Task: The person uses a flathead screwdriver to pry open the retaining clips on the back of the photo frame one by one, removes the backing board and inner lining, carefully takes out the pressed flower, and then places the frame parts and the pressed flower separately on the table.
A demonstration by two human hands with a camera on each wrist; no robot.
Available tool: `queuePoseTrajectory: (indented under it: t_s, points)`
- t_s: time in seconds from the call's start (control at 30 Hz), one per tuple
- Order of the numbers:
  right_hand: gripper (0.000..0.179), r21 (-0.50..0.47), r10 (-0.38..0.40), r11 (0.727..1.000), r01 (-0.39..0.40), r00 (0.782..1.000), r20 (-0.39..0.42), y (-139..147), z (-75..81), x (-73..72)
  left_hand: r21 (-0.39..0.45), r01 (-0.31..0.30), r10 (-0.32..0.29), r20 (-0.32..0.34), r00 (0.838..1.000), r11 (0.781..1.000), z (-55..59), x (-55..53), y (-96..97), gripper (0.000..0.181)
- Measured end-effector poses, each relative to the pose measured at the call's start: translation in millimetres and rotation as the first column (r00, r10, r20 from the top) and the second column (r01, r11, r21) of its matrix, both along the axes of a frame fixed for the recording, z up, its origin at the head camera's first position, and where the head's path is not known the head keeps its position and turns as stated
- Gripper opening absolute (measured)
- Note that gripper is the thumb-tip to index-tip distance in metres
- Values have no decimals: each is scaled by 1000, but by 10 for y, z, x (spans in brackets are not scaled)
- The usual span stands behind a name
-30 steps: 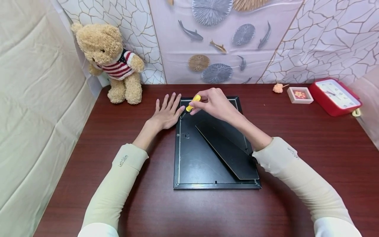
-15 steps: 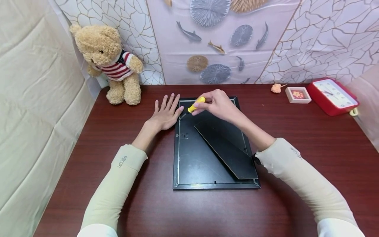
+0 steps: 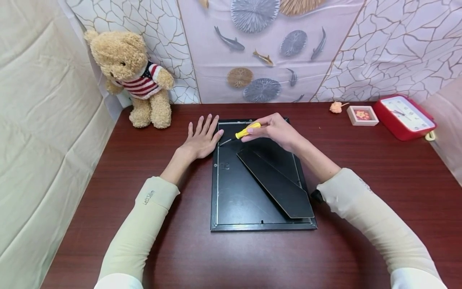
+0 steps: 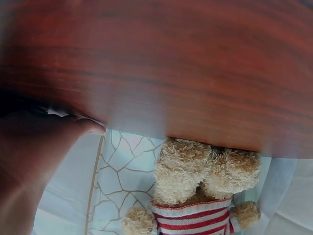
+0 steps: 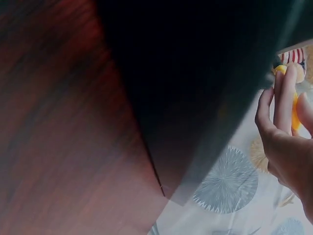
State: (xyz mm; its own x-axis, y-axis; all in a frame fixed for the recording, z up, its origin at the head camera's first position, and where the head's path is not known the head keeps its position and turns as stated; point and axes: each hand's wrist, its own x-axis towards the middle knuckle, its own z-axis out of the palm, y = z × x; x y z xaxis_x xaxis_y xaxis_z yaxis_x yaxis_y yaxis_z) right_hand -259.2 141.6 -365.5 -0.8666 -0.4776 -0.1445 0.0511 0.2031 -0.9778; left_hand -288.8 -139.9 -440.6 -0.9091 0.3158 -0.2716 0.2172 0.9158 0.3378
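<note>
A black picture frame lies back side up on the table, its hinged stand flap slanting across the backing board. My right hand pinches the yellow handle of a screwdriver between thumb and fingers. The screwdriver leans low, its thin metal tip at the frame's left inner edge, near the upper left. My left hand lies palm down with fingers spread, its thumb by the frame's left edge close to that tip. In the right wrist view, the right hand partly hides the yellow handle.
A teddy bear in a striped sweater stands at the back left. At the back right are a red clock, a small pink-framed box and a small peach-coloured item. A patterned wall covering closes off the back.
My right hand has moved right and slightly down, tilting the screwdriver handle lower while its tip stays at the frame's left inner edge. My left hand has stayed in place.
</note>
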Motion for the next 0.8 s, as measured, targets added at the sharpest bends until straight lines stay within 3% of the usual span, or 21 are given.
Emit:
queuePoseTrajectory:
  t_s: [0.13, 0.33, 0.5, 0.8]
  points:
    - [27, 18, -8, 1000, 9, 1000, -25, -4, 16, 39, 0, 4, -4, -4, 1000, 1000, 10, 9, 13, 73]
    - [22, 142, -9, 989, 35, 984, -180, -149, 111, 124, -16, 5, -5, -6, 1000, 1000, 19, 12, 13, 72]
    - [22, 239, 3, 969, 62, 965, -262, -238, 188, 150, -11, 0, 0, 1, 1000, 1000, 28, 22, 12, 72]
    - [19, 285, 22, 956, 73, 948, -319, -344, 279, 168, 6, 0, 0, 3, 1000, 1000, 14, 27, 10, 72]
